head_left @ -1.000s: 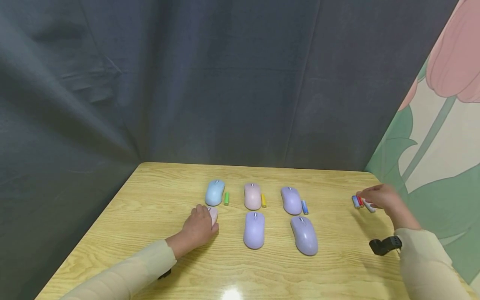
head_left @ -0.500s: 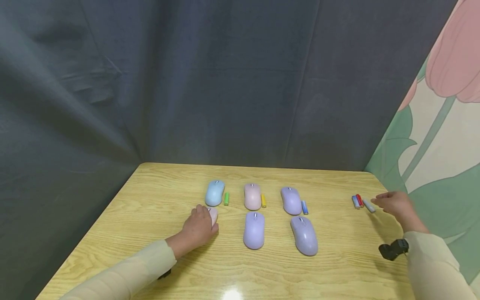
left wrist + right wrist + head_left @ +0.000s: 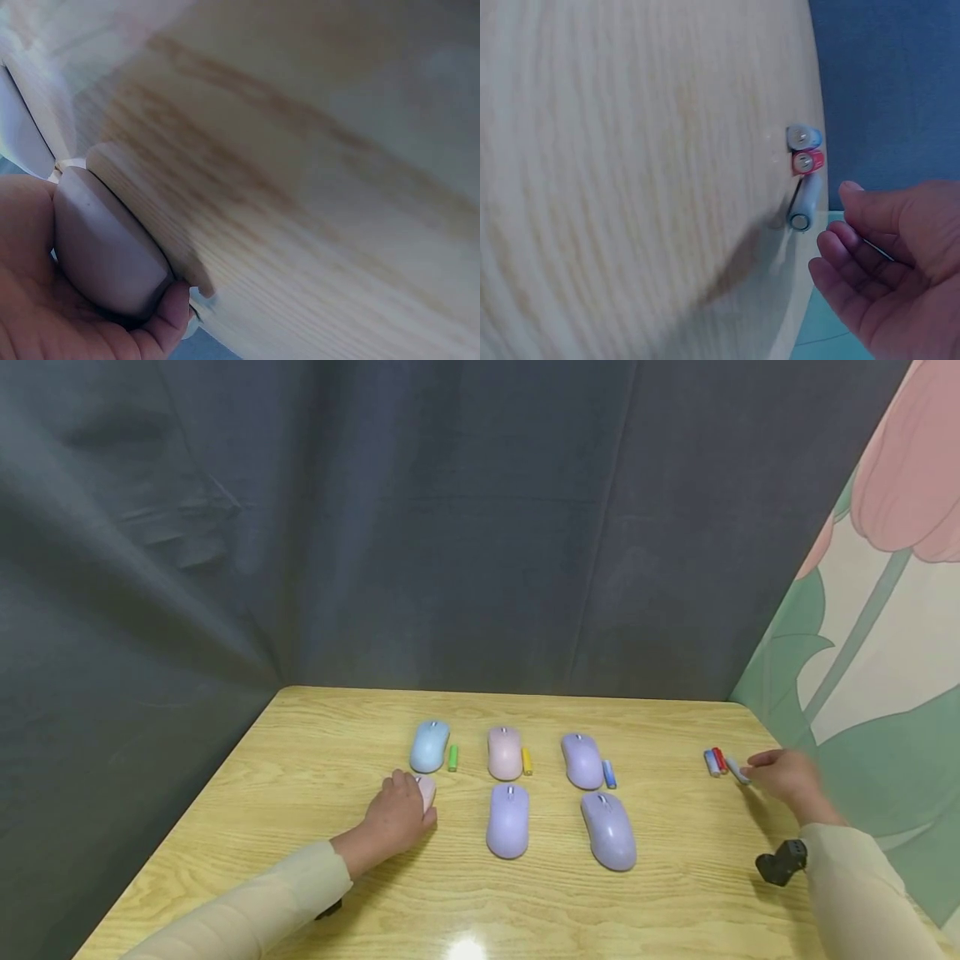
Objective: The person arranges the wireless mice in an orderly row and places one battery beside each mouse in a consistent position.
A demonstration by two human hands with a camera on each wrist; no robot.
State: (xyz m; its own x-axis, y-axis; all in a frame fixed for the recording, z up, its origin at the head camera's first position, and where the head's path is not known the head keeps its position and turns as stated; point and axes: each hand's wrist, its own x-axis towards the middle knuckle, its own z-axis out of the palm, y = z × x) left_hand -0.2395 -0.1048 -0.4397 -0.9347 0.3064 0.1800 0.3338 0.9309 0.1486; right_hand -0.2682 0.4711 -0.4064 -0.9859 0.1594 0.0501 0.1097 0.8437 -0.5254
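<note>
My left hand (image 3: 397, 814) lies over a pale pink computer mouse (image 3: 427, 792) at the left. In the left wrist view its fingers and thumb curl round the sides of that mouse (image 3: 109, 244), which stays on the table. My right hand (image 3: 787, 777) is at the far right, fingertips beside a grey battery (image 3: 737, 771). The right wrist view has this hand (image 3: 900, 262) with loosely bent fingers and nothing between them, just off the grey battery (image 3: 804, 204). A red battery (image 3: 720, 761) and a blue-and-white battery (image 3: 712, 764) lie side by side left of the grey one.
Behind stand a blue mouse (image 3: 430, 746), a pink mouse (image 3: 505, 753) and a purple mouse (image 3: 582, 761), with a green battery (image 3: 453, 757), yellow battery (image 3: 528, 762) and blue battery (image 3: 609, 774) beside them. A lilac mouse (image 3: 508, 821) and greyish-purple mouse (image 3: 608, 831) sit nearer.
My right hand has moved off the red battery to the right, then slightly back left and down toward the grey battery. The left hand and the mice have not moved.
</note>
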